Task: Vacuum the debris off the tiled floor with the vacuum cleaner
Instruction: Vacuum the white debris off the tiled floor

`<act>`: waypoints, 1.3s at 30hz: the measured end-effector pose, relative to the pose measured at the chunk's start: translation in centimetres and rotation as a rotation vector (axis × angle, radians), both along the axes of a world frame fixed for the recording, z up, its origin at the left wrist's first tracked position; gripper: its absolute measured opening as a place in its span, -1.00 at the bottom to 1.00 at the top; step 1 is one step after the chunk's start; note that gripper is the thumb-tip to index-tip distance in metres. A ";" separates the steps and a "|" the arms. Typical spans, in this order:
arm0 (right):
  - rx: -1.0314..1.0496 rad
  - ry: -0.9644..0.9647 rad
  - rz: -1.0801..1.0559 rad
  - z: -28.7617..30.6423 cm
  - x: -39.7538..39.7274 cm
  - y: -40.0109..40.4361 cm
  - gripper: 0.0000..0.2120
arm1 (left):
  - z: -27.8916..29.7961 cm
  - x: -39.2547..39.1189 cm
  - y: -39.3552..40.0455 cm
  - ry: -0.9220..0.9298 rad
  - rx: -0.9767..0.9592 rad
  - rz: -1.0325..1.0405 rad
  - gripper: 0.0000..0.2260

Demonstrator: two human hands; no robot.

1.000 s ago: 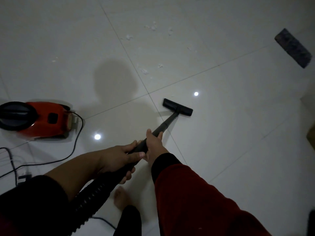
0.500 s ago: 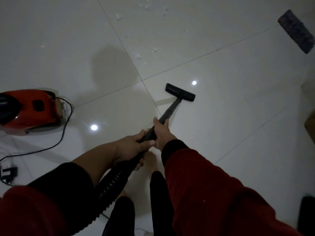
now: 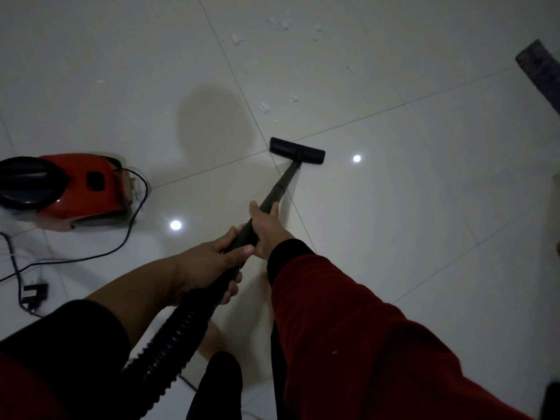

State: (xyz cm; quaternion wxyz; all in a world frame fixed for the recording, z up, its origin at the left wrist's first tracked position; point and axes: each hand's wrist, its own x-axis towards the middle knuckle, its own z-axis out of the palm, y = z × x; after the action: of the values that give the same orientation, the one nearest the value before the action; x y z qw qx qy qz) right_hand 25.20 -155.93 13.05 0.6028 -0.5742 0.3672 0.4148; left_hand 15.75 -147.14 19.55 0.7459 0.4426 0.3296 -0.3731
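Now rigid wand (image 3: 280, 184) is gripped by right hand (image 3: 268, 233) ahead, left hand (image 3: 209, 265) behind at hose (image 3: 178, 331) joint. Nozzle (image 3: 297, 150) lies flat on floor (image 3: 424, 207); debris (image 3: 264, 107) at 11 o'clock, near. Judged light, stiff; hose soft.

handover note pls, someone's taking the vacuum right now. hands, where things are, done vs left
Left hand grips the wand where the hose joins; right hand grips the wand further down.
Floor nozzle is flat on the tiles, just short of the white debris.
Red vacuum cleaner sits to the left, cord trailing.
Done: nothing visibly cleared. Left: all scraps ahead, including the far ones.
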 end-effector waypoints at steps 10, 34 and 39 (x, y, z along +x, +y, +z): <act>-0.014 -0.024 0.184 -1.0 3.5 3.2 -0.30 | -1.4 1.8 1.6 -0.035 0.001 0.146 -0.35; 0.029 0.036 0.299 -0.6 19.3 5.7 -0.32 | 1.4 17.0 2.9 0.031 0.035 0.288 -0.38; 0.024 0.038 0.294 0.5 19.4 7.1 -0.32 | 2.5 17.5 4.4 0.019 0.057 0.267 -0.39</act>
State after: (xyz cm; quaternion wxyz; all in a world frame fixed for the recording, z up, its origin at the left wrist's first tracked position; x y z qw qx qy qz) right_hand 44.58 -148.81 13.55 0.5352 -0.6065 0.2855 0.5140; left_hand 33.27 -142.77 22.05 0.7730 0.4120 0.4032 -0.2651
